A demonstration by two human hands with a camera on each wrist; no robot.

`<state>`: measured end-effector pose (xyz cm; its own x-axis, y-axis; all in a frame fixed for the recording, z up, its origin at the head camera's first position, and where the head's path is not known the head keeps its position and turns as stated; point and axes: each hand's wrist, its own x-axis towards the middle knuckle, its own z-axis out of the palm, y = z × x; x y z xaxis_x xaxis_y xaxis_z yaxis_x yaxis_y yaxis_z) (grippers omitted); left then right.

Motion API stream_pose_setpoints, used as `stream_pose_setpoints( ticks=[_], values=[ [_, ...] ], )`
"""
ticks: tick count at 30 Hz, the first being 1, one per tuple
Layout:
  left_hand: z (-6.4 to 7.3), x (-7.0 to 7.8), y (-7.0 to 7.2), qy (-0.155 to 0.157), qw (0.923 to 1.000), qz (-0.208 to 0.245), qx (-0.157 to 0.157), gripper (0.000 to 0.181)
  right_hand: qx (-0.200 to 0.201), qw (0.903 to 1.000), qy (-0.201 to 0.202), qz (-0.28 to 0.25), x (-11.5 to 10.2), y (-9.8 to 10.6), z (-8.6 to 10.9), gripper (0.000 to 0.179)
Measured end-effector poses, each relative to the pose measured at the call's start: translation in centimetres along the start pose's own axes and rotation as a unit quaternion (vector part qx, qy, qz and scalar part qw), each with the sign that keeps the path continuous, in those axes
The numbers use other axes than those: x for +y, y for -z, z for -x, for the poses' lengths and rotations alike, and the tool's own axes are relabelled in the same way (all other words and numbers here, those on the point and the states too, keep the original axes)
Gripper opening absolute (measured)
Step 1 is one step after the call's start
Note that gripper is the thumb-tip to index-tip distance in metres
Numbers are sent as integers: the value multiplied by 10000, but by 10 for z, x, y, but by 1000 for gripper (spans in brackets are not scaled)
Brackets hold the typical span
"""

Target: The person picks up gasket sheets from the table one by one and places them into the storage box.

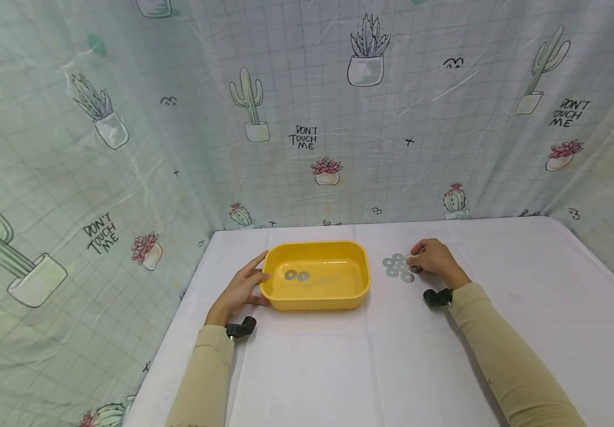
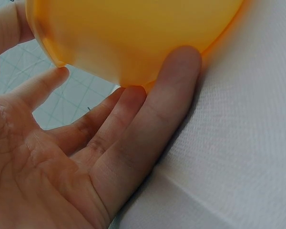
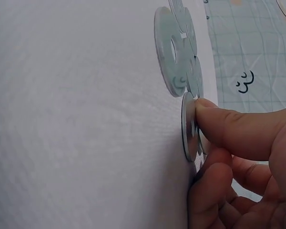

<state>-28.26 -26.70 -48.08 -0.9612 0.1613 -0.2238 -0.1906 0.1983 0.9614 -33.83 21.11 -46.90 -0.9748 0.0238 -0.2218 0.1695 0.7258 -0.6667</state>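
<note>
Head view: yellow tray (image 1: 317, 303), two washers (image 1: 286, 274) inside; left hand (image 1: 238, 293) grips its left end; right hand (image 1: 437, 261) reaches a washer cluster (image 1: 400, 267) on white table (image 1: 312, 367).
Left wrist view: fingers spread along tray's outer wall.
Right wrist view: digit touches one washer (image 3: 186, 129); pinch cannot be told.

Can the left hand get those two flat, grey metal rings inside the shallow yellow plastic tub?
Probably yes: the left hand holds the tub at its left end, the rings lie toward that end, and the open top leaves them uncovered. It would likely need to loosen its hold.
</note>
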Motion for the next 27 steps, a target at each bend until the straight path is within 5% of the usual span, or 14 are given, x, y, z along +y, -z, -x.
stream_pose_setpoints(
  ticks=[27],
  values=[
    [-2,1,1,65,10000,-15,13,65,202,9970,246,-699,15,0,-2,36]
  ],
)
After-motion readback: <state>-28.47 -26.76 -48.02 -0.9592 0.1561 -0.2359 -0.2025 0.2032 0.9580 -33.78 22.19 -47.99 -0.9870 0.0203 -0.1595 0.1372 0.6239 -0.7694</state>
